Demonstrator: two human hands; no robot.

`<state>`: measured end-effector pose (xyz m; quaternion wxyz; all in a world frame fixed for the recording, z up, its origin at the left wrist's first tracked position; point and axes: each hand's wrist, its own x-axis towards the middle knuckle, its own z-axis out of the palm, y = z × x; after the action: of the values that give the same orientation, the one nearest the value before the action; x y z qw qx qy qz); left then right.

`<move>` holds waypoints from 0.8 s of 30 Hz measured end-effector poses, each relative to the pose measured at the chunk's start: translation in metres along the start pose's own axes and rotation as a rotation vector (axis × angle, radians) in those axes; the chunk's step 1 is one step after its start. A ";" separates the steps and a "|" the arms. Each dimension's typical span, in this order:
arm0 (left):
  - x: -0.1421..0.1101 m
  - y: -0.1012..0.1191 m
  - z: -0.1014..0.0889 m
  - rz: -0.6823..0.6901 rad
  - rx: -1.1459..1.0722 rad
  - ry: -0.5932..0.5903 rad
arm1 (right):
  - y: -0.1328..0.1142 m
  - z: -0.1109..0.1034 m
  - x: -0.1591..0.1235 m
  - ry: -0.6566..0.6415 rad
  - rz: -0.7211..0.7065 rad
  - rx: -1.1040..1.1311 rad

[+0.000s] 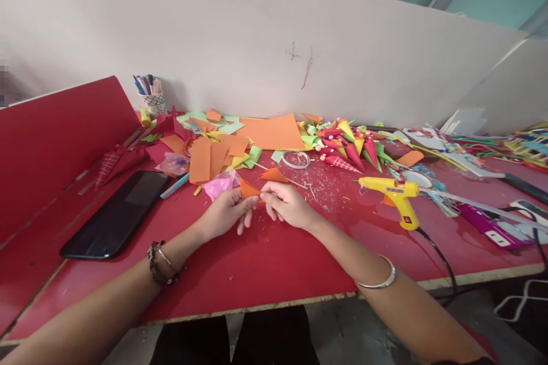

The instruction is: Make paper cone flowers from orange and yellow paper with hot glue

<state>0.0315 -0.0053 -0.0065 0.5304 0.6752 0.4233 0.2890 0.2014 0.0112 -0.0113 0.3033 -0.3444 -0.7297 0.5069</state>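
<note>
My left hand point(226, 211) and my right hand point(287, 203) meet over the red table point(265, 262), fingers pinched together on a small orange paper piece point(248, 188) that is folded to a point. Both hands are closed on it. A second orange paper cone point(274, 175) on a thin stick lies just behind my right hand. A yellow glue gun point(396, 193) stands to the right, about a hand's width from my right wrist.
A black tablet point(117, 214) lies at the left. Orange paper sheets point(272, 132) and scraps cover the back, beside a heap of coloured paper cones point(346, 148). A cup of pens point(150, 94) stands by the white wall. A tape ring point(296, 159) and purple tool point(488, 225) lie nearby.
</note>
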 end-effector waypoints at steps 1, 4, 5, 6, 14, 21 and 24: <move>0.000 0.000 0.000 -0.011 -0.017 -0.007 | 0.000 0.000 0.000 -0.007 0.002 0.010; -0.001 -0.002 -0.001 -0.049 -0.010 0.031 | 0.001 0.000 0.000 -0.036 0.005 0.021; -0.001 -0.003 -0.001 -0.057 0.000 0.050 | 0.001 0.000 0.001 -0.047 0.004 0.014; -0.001 -0.003 -0.001 -0.064 0.012 0.065 | 0.002 0.000 0.001 -0.057 0.002 0.004; 0.002 -0.001 -0.003 0.019 0.181 0.196 | 0.002 -0.002 0.001 -0.096 0.066 0.051; 0.006 -0.009 -0.014 0.216 0.402 0.385 | 0.002 0.000 0.000 -0.024 0.092 -0.123; 0.006 -0.011 -0.014 0.233 0.439 0.238 | 0.001 0.000 -0.003 0.014 0.057 -0.253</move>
<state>0.0195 0.0073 -0.0139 0.2811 0.7794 0.4548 0.3266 0.2029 0.0090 -0.0123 0.2480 -0.4044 -0.7754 0.4168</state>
